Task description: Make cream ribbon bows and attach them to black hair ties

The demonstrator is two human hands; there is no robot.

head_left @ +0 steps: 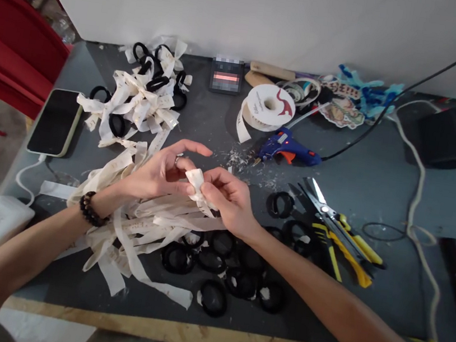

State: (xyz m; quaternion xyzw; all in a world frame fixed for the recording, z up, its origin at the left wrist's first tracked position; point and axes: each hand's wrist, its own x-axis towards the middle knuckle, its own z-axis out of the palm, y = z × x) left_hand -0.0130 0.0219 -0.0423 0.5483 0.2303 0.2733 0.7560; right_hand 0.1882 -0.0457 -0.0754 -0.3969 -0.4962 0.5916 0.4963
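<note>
Tabletop (363, 176) carries a ribbon heap (178, 222), mostly left of centre. Left hand (168, 171), above it, is half curled, index extended; whether it grips cannot be told. Right hand (230, 197) pinches firmly. Spool (259, 97), beyond both, bears ribbon with a loose tail. Folded strip (195, 178) lies between the hands, caught in the right, long axis slanting upper left to lower right; left thumb meets its side. Black rings (224, 302) lie below.
</note>
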